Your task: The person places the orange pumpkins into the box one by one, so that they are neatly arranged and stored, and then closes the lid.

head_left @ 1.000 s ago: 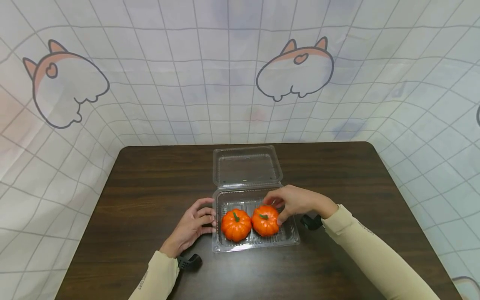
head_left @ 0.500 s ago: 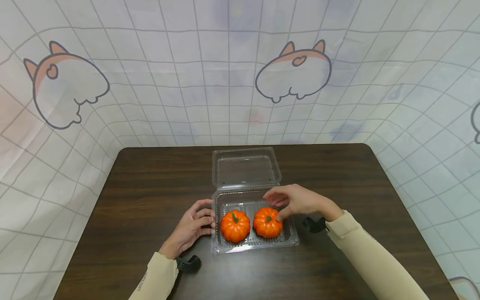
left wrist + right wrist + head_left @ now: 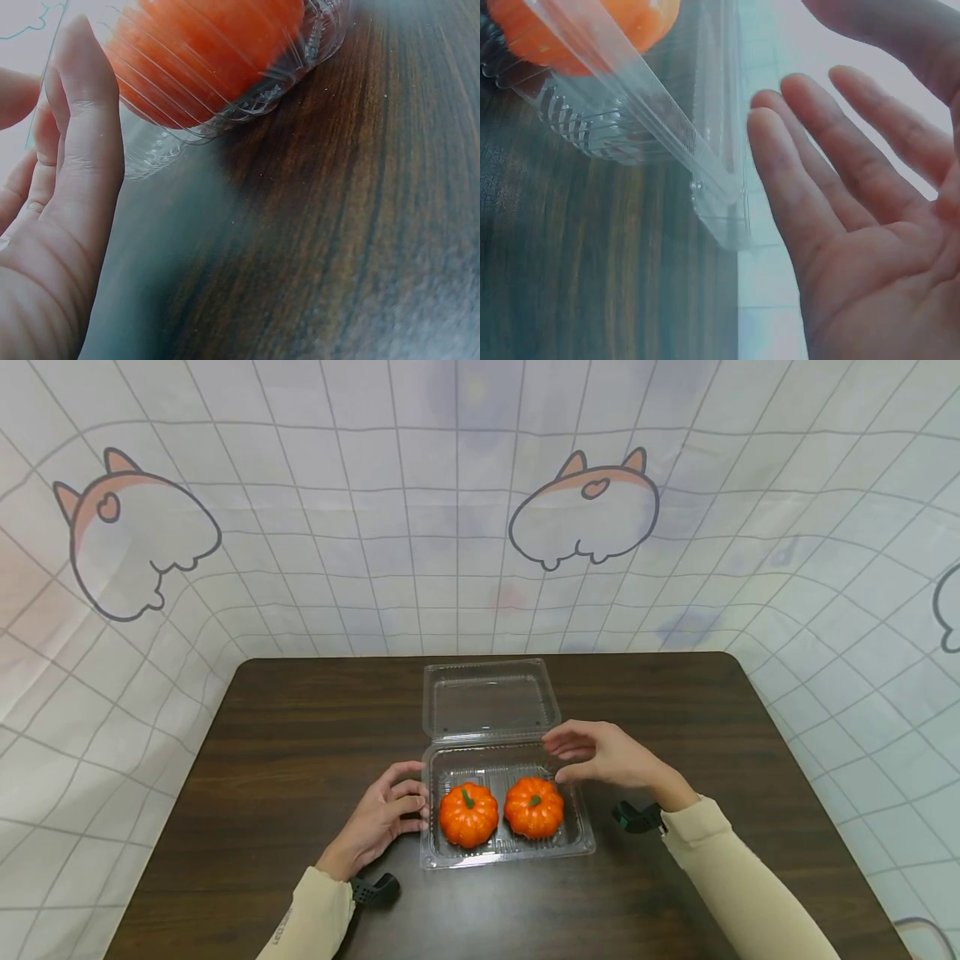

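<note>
My right grip (image 3: 611, 758) is wide, holding nothing, over the right side of the clear box (image 3: 510, 860); my left grip (image 3: 381, 812), relaxed at its left rim, probably steadies it. Inside, two pumpkins (image 3: 533, 814) sit just apart, reachable with the lid (image 3: 487, 702) laid back on the desk (image 3: 315, 735).

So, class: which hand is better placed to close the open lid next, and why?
Probably the right hand: it holds nothing and is nearer the lid, while the left hand, at the left edge of the container, could steady it.
</note>
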Demonstrator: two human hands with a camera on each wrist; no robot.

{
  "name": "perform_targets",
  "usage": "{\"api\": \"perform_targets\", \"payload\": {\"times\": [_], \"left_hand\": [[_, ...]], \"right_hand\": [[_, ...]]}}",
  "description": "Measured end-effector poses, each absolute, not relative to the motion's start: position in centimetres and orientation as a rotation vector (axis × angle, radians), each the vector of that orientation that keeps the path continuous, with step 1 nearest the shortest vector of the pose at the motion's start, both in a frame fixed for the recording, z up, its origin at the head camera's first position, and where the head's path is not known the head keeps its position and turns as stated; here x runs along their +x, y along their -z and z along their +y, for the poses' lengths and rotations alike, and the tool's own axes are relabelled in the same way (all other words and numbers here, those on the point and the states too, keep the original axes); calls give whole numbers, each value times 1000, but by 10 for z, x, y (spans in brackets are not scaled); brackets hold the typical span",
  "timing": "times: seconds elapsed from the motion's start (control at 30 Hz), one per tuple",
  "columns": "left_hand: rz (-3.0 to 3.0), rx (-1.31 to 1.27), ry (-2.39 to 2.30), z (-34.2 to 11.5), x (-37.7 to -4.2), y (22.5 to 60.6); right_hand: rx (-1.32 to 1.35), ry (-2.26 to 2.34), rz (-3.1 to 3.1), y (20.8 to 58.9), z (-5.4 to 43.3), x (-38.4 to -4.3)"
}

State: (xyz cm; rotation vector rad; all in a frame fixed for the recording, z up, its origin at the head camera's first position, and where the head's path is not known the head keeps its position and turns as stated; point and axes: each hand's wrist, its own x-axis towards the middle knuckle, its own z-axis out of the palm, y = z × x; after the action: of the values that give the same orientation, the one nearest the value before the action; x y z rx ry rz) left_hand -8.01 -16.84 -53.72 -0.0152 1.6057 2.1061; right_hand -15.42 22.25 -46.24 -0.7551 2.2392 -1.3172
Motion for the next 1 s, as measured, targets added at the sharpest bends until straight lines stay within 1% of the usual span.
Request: {"api": "perform_targets", "payload": {"times": [0.43, 0.63, 0.77, 1.0], "left_hand": [[1629, -40, -2101, -169, -81, 538], [1638, -37, -2101, -171, -82, 539], [1625, -31, -2112, -172, -83, 539], [1611, -39, -2113, -172, -85, 540]], "right_hand": [[-500, 1703, 2320, 474, 238, -161], [-253, 1969, 2173, 485, 240, -171], [-95, 2029, 2082, 492, 241, -177], [12, 2078, 1941, 506, 240, -185]]}}
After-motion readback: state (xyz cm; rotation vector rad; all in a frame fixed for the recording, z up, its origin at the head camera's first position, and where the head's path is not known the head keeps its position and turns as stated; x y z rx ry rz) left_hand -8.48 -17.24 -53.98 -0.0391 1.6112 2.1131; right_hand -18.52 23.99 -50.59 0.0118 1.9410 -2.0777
